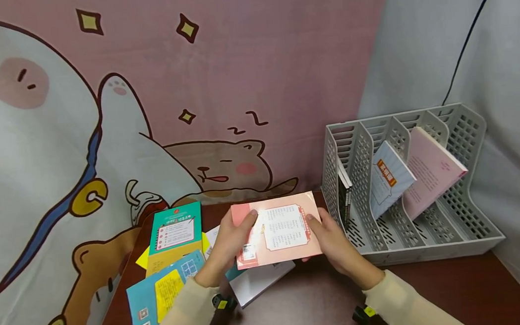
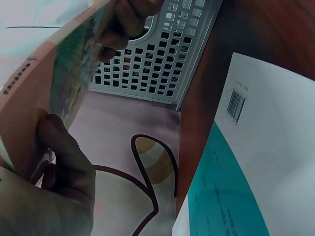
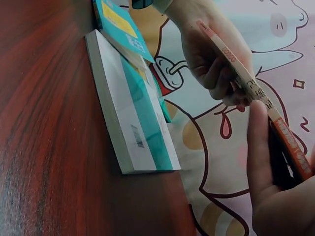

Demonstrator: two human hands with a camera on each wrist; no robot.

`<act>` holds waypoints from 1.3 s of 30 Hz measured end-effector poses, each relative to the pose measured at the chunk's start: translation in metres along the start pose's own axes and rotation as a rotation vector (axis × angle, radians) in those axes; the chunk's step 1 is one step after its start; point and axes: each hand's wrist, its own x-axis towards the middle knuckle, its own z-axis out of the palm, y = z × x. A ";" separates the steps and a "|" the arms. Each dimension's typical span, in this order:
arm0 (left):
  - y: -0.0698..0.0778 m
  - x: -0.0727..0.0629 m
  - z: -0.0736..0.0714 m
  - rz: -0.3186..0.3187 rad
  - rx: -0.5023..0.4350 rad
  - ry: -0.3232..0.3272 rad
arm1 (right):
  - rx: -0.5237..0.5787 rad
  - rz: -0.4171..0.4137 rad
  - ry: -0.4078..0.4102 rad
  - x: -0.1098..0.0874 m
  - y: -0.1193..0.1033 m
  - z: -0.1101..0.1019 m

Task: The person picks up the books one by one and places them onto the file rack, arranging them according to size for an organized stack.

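A pink book (image 1: 288, 255) with a white text panel is held up over the table between both hands. My left hand (image 1: 230, 241) grips its left edge, thumb on the near face and fingers curled behind. At the opposite edge my right hand (image 1: 336, 242) pinches it, thumb on top. In the right wrist view the spine of the pink book (image 3: 231, 55) shows side-on, with the left hand (image 3: 216, 64) behind it. Beneath the held book lies a thick white-and-teal book (image 1: 263, 281), partly hidden in the head view.
On the left are a blue book (image 1: 149, 298) with a yellow panel and a green-and-yellow book (image 1: 177, 232). A grey slotted book rack (image 1: 426, 254) stands at the right, holding a pale blue book (image 1: 388, 179), a pink book (image 1: 430, 172) and dark-spined books (image 1: 345, 197).
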 end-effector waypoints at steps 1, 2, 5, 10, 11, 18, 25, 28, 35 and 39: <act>0.000 0.000 0.001 0.000 0.004 0.001 | -0.001 -0.012 0.003 0.000 0.000 0.000; -0.001 0.000 0.001 -0.002 0.008 0.002 | 0.000 -0.023 0.007 -0.001 0.000 0.000; -0.002 -0.001 0.001 -0.004 0.014 0.004 | -0.007 -0.049 0.010 -0.002 -0.001 -0.001; -0.004 -0.002 -0.002 -0.022 0.003 -0.011 | -0.020 -0.067 0.003 -0.002 -0.001 -0.002; -0.004 -0.002 -0.003 -0.031 -0.006 -0.015 | -0.024 -0.067 0.000 -0.001 -0.001 -0.003; -0.002 0.003 -0.020 -0.076 -0.056 -0.089 | -0.059 -0.057 -0.074 0.002 -0.008 -0.009; 0.006 0.011 -0.038 -0.113 0.098 -0.289 | -0.157 -0.041 -0.221 0.003 -0.023 -0.018; 0.011 0.011 -0.038 -0.070 0.232 -0.449 | -0.203 -0.032 -0.311 0.005 -0.031 -0.018; 0.018 0.010 -0.027 0.006 0.259 -0.740 | -0.274 -0.025 -0.426 0.014 -0.044 -0.014; 0.021 0.009 -0.025 0.028 0.224 -0.730 | -0.272 -0.012 -0.421 0.018 -0.047 -0.015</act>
